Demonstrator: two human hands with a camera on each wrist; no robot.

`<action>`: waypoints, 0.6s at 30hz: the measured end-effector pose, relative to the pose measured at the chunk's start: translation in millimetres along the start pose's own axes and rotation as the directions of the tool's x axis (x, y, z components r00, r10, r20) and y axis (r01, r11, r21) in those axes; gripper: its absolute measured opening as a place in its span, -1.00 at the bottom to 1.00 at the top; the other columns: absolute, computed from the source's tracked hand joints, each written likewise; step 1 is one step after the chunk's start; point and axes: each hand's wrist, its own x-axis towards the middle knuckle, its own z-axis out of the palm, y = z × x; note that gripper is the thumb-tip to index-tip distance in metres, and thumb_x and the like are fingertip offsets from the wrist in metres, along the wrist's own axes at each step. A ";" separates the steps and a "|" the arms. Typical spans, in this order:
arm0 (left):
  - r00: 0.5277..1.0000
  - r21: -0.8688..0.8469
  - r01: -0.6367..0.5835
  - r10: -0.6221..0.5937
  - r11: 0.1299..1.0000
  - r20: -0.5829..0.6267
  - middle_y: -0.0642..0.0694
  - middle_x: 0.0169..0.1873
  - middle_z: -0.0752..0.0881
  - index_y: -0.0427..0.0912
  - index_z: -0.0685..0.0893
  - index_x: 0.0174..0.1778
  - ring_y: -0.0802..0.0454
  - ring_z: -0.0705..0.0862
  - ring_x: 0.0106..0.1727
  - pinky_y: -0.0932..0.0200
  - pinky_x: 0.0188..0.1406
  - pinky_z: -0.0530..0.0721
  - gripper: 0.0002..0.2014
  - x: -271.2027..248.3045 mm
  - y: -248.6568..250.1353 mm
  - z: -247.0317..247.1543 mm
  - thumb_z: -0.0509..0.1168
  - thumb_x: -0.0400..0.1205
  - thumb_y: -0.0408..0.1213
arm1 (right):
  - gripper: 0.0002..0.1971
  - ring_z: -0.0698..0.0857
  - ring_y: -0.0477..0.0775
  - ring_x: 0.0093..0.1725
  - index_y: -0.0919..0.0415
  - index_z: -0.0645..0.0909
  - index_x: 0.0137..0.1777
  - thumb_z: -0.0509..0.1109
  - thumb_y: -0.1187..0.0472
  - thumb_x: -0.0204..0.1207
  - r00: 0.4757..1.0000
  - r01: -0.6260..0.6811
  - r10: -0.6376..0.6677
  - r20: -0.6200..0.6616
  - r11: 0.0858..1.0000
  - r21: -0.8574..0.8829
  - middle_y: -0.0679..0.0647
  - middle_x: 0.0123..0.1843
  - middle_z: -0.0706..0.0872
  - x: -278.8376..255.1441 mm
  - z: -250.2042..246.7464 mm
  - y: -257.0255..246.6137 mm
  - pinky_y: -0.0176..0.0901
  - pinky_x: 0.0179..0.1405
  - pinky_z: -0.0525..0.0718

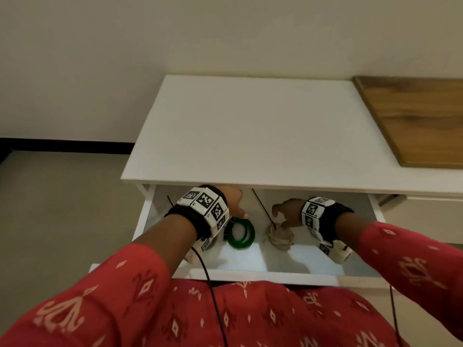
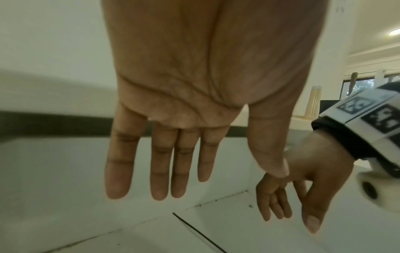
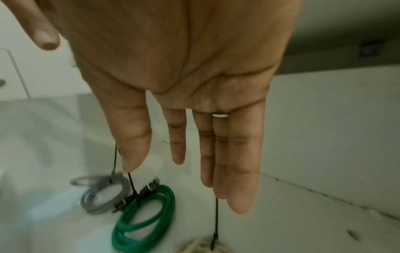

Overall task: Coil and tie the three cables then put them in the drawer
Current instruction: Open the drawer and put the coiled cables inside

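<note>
Cables, green coil (image 3: 143, 217) and grey coil (image 3: 101, 195), lie in drawer (image 1: 275, 274); left hand (image 2: 194, 85) and right hand (image 3: 184, 77) fingers straight, holding nothing.

I am standing in what is looking like a room in a home: a plain cream wall (image 1: 100, 58) with a dark skirting strip (image 1: 67, 145) is meeting a pale floor, and a white cabinet (image 1: 250, 136) with 1 open drawer (image 1: 250, 274) is sitting beside a wooden top (image 1: 413, 121). My wrist view is showing a ceiling light (image 2: 395, 31) and a window (image 2: 363, 84).
</note>
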 end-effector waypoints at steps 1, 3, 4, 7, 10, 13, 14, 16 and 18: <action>1.000 -0.011 0.008 -0.008 1.000 -0.020 -0.30 0.36 0.51 -0.35 0.38 0.38 -0.21 0.51 0.35 -0.03 0.29 0.48 -0.42 -10.5 0.7 -3.8 0.22 0.60 0.03 | -0.53 0.59 0.26 0.26 0.15 0.38 0.36 0.34 0.01 0.51 1.000 0.002 -0.002 -0.027 1.000 -0.007 0.26 0.29 0.61 -11.3 -5.8 -3.7 0.00 0.22 0.53; 0.998 -0.044 0.022 -0.024 0.999 -0.059 -0.30 0.39 0.50 -0.36 0.37 0.39 -0.21 0.48 0.38 -0.02 0.33 0.45 -0.42 -31.0 1.4 -9.7 0.22 0.61 0.01 | -0.52 0.58 0.26 0.28 0.14 0.41 0.35 0.36 -0.01 0.50 0.997 -0.001 0.000 -0.073 1.000 -0.006 0.23 0.30 0.61 -33.9 -15.2 -11.9 -0.05 0.21 0.51; 0.996 -0.063 0.033 -0.038 0.997 -0.080 -0.29 0.40 0.48 -0.35 0.36 0.40 -0.21 0.47 0.39 -0.02 0.35 0.45 -0.42 -39.6 0.6 -11.5 0.22 0.61 0.01 | -0.52 0.57 0.25 0.28 0.15 0.42 0.35 0.38 -0.01 0.49 0.996 -0.001 0.002 -0.086 1.000 0.009 0.23 0.30 0.62 -43.9 -18.6 -15.4 -0.07 0.20 0.51; 0.985 -0.116 0.055 -0.073 0.992 -0.157 -0.28 0.39 0.50 -0.33 0.39 0.39 -0.20 0.49 0.38 -0.02 0.34 0.46 -0.44 -68.2 -2.2 -6.5 0.23 0.60 0.01 | -0.52 0.59 0.22 0.26 0.19 0.43 0.35 0.39 0.03 0.49 0.990 0.025 -0.016 -0.142 0.998 0.063 0.21 0.29 0.63 -80.3 -22.5 -27.9 -0.12 0.16 0.51; 0.984 -0.161 0.062 -0.087 0.985 -0.154 -0.24 0.36 0.52 -0.29 0.41 0.37 -0.17 0.51 0.35 0.03 0.29 0.47 -0.42 -93.8 -4.4 11.0 0.29 0.56 0.03 | -0.45 0.57 0.22 0.30 0.17 0.39 0.40 0.38 -0.04 0.47 0.985 0.072 -0.060 -0.163 0.995 0.065 0.20 0.30 0.60 -108.9 -12.6 -38.3 -0.10 0.21 0.50; 0.994 -0.128 0.086 -0.094 0.988 -0.056 -0.25 0.35 0.54 -0.29 0.42 0.36 -0.18 0.51 0.34 0.04 0.27 0.48 -0.38 -115.8 -6.3 33.3 0.38 0.49 0.01 | -0.33 0.50 0.22 0.35 0.07 0.33 0.44 0.41 -0.17 0.39 0.971 0.133 -0.137 -0.197 0.991 -0.034 0.16 0.37 0.50 -133.1 10.0 -49.5 0.03 0.30 0.48; 0.994 -0.104 0.101 -0.104 0.989 -0.024 -0.26 0.35 0.55 -0.30 0.43 0.36 -0.20 0.52 0.34 0.03 0.28 0.50 -0.38 -120.2 -7.6 39.4 0.41 0.48 -0.03 | -0.32 0.49 0.22 0.35 0.07 0.31 0.45 0.40 -0.16 0.39 0.964 0.156 -0.167 -0.205 0.985 -0.068 0.16 0.38 0.49 -137.0 17.7 -50.9 0.04 0.31 0.49; 0.993 -0.043 0.119 -0.119 0.992 0.015 -0.28 0.35 0.56 -0.31 0.43 0.36 -0.21 0.53 0.34 0.00 0.30 0.51 -0.40 -130.3 -8.8 50.7 0.43 0.48 -0.13 | -0.38 0.49 0.20 0.35 0.06 0.31 0.47 0.38 -0.09 0.44 0.947 0.192 -0.209 -0.243 0.977 -0.093 0.15 0.39 0.48 -144.8 29.7 -52.5 0.02 0.30 0.49; 0.993 -0.009 0.116 -0.115 0.993 0.023 -0.29 0.36 0.54 -0.30 0.39 0.41 -0.22 0.51 0.37 0.01 0.31 0.47 -0.45 -136.8 1.4 52.5 0.37 0.53 -0.23 | -0.41 0.49 0.17 0.35 0.06 0.34 0.45 0.38 -0.07 0.45 0.933 0.195 -0.200 -0.299 0.980 -0.049 0.14 0.39 0.48 -156.9 34.7 -38.4 -0.01 0.29 0.50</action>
